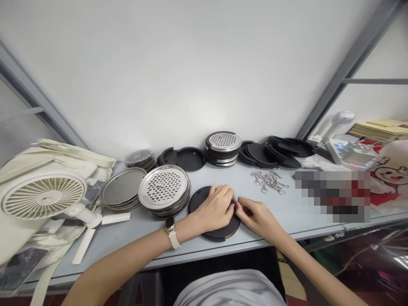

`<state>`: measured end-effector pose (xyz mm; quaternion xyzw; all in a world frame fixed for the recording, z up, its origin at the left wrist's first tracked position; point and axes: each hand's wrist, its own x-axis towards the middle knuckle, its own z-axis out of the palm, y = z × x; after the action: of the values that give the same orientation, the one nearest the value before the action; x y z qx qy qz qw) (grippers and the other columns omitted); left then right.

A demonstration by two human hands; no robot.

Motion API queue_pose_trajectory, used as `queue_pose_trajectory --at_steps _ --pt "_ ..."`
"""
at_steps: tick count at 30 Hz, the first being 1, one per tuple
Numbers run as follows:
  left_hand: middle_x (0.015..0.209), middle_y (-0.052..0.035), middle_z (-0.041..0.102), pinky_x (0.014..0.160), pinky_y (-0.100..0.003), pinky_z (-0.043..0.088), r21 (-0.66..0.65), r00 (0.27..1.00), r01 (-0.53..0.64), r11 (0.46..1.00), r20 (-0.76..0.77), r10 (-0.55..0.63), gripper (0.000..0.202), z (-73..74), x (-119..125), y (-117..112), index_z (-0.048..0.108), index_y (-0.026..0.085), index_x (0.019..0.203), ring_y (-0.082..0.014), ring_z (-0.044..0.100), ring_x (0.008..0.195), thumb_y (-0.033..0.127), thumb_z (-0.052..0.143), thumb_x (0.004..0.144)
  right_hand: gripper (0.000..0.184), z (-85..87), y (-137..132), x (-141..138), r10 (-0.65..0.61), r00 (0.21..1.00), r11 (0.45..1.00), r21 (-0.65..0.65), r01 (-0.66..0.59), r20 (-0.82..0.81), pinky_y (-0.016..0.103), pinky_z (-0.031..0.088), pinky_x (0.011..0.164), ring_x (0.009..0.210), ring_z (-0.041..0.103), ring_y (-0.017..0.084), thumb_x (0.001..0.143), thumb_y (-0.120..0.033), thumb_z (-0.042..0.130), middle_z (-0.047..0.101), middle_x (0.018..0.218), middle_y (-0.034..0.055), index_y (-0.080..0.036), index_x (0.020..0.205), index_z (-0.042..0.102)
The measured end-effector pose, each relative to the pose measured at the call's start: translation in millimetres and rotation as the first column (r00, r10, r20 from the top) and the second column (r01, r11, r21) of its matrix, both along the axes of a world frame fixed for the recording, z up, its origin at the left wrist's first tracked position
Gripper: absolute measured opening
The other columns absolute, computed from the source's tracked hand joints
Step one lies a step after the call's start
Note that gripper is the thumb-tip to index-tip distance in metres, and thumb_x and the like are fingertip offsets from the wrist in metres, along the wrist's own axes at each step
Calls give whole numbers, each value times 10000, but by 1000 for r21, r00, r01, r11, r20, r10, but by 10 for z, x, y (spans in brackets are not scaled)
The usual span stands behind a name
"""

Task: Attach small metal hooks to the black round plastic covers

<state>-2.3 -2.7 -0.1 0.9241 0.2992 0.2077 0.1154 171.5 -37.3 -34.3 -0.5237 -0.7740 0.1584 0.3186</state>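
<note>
A round black plastic disc (200, 196) lies flat near the front of the table, a brownish strip showing along its lower right edge. My left hand (216, 208) lies over it with bent fingers, holding it down at the right side. At that rim my right hand (255, 214) is closed in a pinch, its fingertips meeting those of the left. A bit of shiny metal (234, 199) shows between the two hands; its full shape is hidden. To the left stands a stack of metal grater discs (163, 187). Beyond my right hand lies a pile of small metal clips (270, 180).
Plain metal discs (123, 189) are stacked at the left, beside a white fan (47, 195) and a cream bag. Along the wall sit perforated discs (138, 157), assembled graters (223, 142) and black plastic holders (261, 154). A printed bag (392, 170) stands at the right.
</note>
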Motion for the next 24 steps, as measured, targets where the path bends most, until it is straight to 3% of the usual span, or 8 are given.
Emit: queue_pose_trajectory --at_steps 17,24 --pt "997 -74 516 905 -353 374 15 1000 -21 1000 -7 21 114 0 -3 -5 459 158 987 -218 494 954 129 434 879 311 -15 -2 -6 1 1000 1000 27 -1 5 219 298 482 472 367 106 928 -302 395 381 537 -63 -229 643 293" --pt "1000 -70 528 897 -345 371 11 1000 -21 1000 -17 21 89 33 1 -15 459 164 971 -218 497 962 138 442 888 297 -45 13 20 22 1000 1000 -23 -21 16 219 282 488 468 362 100 917 -276 406 367 535 -70 -223 647 294"
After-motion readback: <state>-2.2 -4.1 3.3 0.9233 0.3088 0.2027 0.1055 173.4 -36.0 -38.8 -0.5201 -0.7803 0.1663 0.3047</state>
